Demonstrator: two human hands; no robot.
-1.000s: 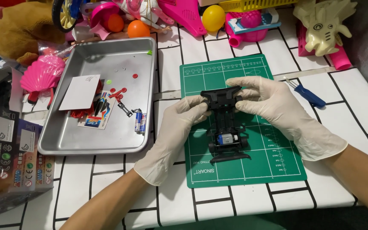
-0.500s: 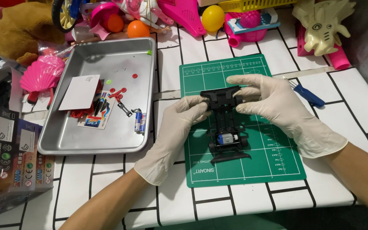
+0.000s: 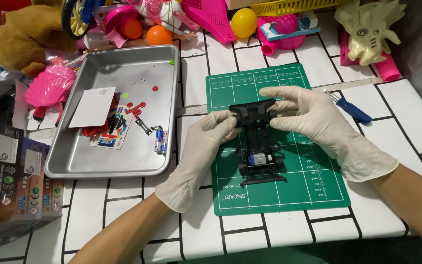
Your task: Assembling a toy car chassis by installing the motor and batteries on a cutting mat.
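Observation:
A black toy car chassis (image 3: 258, 146) with a small silver motor lies lengthwise on a green cutting mat (image 3: 313, 186). Both my hands wear pale latex gloves. My left hand (image 3: 203, 146) pinches the left side of the chassis's far end with thumb and fingers. My right hand (image 3: 313, 122) holds the right side of that same end, its fingers arched over the top. The near end of the chassis rests on the mat.
A metal tray (image 3: 98, 161) on the left holds a white card, small red parts, a battery and a sticker sheet. A blue-handled screwdriver (image 3: 350, 108) lies right of the mat. Toys crowd the table's far edge; printed boxes (image 3: 10, 181) stand at left.
Both hands keep hold of the chassis's far end; their fingers have shifted only slightly on it. The chassis stays in place on the mat.

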